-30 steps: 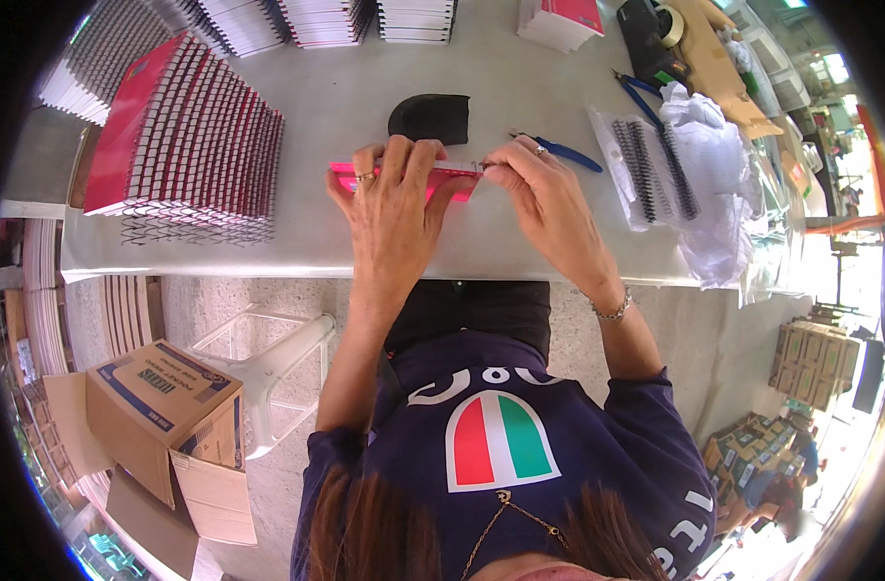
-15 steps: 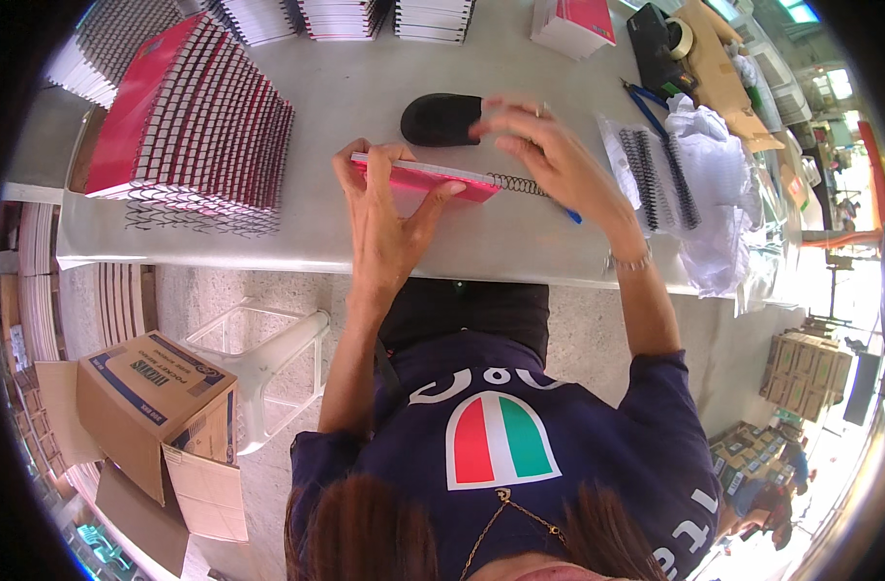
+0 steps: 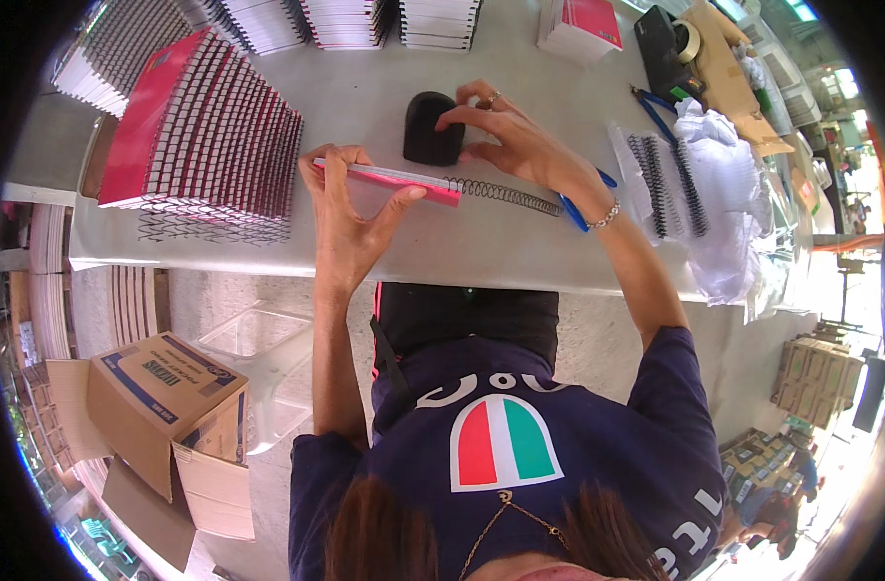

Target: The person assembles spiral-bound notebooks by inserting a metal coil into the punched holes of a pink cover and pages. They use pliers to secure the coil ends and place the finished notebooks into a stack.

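My left hand (image 3: pixel 350 213) grips a thin pink-covered notebook (image 3: pixel 394 182) on edge, thumb on the near cover and fingers behind. A dark wire spiral coil (image 3: pixel 510 194) runs out from the notebook's right end toward my right wrist. Farther back, my right hand (image 3: pixel 501 136) has its fingertips and thumb at the right side of a black, round-ended block (image 3: pixel 429 136) on the table. Under my right wrist lies a blue-handled tool (image 3: pixel 574 213), partly hidden by the arm.
A tall stack of red spiral notebooks (image 3: pixel 200 126) stands at left, with more stacks (image 3: pixel 438 24) along the back. At right are loose black coils (image 3: pixel 656 184) on crumpled white wrapping (image 3: pixel 723 213), blue-handled pliers (image 3: pixel 654 105) and a tape dispenser (image 3: pixel 660 48). An open carton (image 3: pixel 162 387) sits below left.
My left hand and the notebook have moved left, exposing more of the coil. My right hand has come onto the black block, which is now turned with its rounded end away from me.
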